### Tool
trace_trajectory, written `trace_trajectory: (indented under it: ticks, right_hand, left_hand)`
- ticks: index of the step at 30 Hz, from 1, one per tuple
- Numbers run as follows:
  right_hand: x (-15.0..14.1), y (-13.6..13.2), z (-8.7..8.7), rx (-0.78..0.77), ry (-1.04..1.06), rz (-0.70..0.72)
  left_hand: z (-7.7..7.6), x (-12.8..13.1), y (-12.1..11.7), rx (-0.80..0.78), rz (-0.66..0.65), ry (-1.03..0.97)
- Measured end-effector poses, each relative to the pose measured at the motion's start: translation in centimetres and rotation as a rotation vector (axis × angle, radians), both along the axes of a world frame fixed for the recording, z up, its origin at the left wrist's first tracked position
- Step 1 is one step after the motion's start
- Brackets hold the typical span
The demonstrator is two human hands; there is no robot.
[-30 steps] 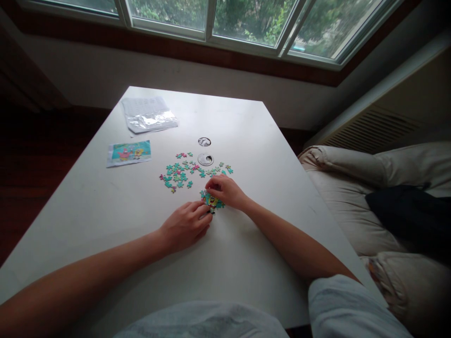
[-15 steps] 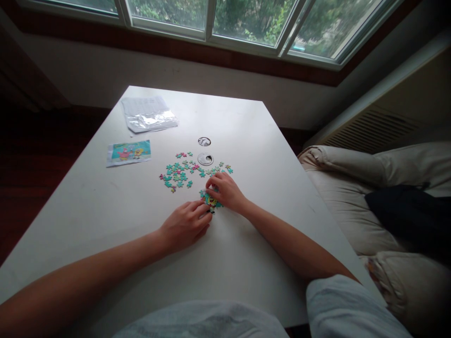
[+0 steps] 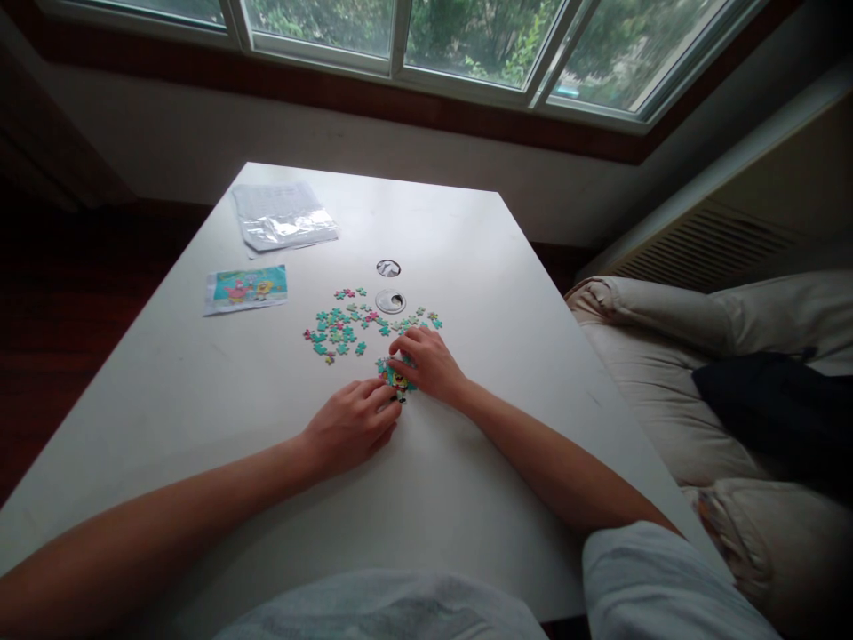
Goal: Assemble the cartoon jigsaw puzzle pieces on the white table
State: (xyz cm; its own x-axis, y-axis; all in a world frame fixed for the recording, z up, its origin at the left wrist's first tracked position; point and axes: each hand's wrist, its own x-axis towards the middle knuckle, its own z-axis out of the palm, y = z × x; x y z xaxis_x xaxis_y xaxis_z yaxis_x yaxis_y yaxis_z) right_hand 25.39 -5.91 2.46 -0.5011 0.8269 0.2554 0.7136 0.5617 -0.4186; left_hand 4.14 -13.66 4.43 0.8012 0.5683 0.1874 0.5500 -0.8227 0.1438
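Observation:
A partly joined jigsaw puzzle (image 3: 400, 380), teal with a yellow cartoon figure, lies on the table between my hands and is partly covered by them. My left hand (image 3: 354, 416) lies at its lower left, fingers curled and their tips on its edge. From the upper right, my right hand (image 3: 428, 359) reaches over it with thumb and forefinger bent together at its top edge. Whatever small piece is between those fingertips is too small to make out. Loose jigsaw pieces (image 3: 335, 333), mostly teal and green with some pink, are scattered just beyond my hands.
On the white table (image 3: 233, 409), a picture card (image 3: 246, 289) lies at the left, with a clear plastic bag of papers (image 3: 286, 216) behind it. Two round cable holes (image 3: 390, 301) sit past the pieces. A beige sofa (image 3: 640, 373) stands at the right.
My right fingers have shifted very slightly over the puzzle's top edge. The left hand stays in place; the whole view has drifted a little.

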Motion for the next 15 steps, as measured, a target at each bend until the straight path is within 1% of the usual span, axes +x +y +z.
trace_trajectory:
  ticks: [4,9,15]
  right_hand:
    - [0.02,0.0,0.32,-0.007,-0.026,0.033]
    - [-0.24,-0.14,0.6,0.003,-0.051,0.014]
    - [-0.34,0.21,0.22,0.009,-0.051,-0.012]
  left_hand:
    - [0.14,0.04,0.01,0.003,0.005,-0.007]
    - [0.2,0.16,-0.02,0.002,0.01,0.004]
    - [0.18,0.3,-0.07,0.004,0.006,0.01]
